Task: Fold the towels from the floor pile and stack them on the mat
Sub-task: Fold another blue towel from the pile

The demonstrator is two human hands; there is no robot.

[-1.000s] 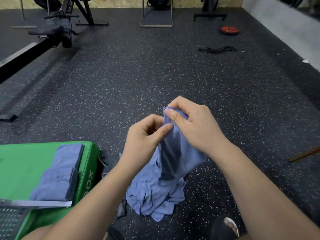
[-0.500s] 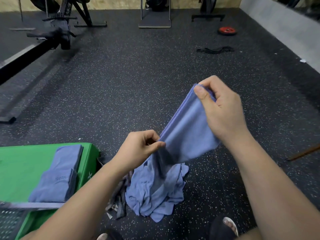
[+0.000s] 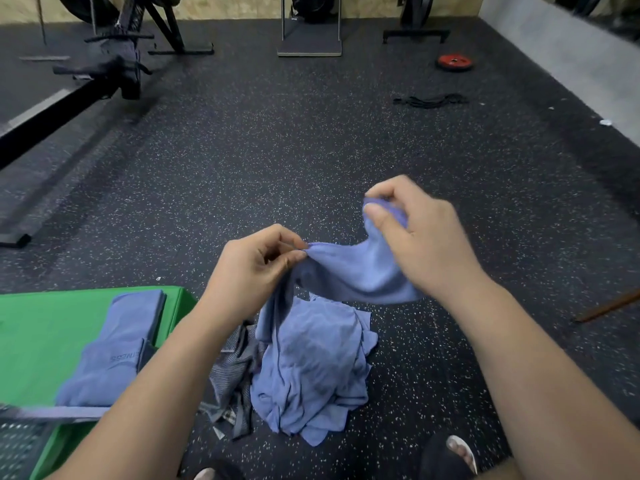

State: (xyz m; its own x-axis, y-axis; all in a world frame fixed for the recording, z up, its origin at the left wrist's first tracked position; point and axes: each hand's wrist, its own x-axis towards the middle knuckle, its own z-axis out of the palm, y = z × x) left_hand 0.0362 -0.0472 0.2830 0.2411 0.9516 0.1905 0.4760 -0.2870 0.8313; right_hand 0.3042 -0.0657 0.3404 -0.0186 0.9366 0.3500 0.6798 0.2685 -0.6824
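A blue towel (image 3: 349, 271) hangs between both hands above the floor pile. My left hand (image 3: 252, 271) pinches its top edge between thumb and fingers. My right hand (image 3: 419, 237) grips another bunch of the same edge, higher and to the right. The cloth sags between them and trails down to the crumpled blue towels of the floor pile (image 3: 311, 372). Grey striped cloth (image 3: 228, 379) lies at the pile's left. On the green mat (image 3: 41, 327) at the left rests a folded blue towel (image 3: 114, 348).
Dark speckled rubber floor all round. A black rowing machine rail (image 3: 52, 112) runs along the far left. A red weight plate (image 3: 454, 61), a black band (image 3: 429, 100) and a platform (image 3: 309, 46) lie far back. A wooden stick (image 3: 609, 306) lies at the right. My sandalled foot (image 3: 457, 452) is near the pile.
My hands, first close together on the towel's corner, have drawn apart. The right hand rose up and right, then came lower, spreading the top edge; the left hand keeps its pinch.
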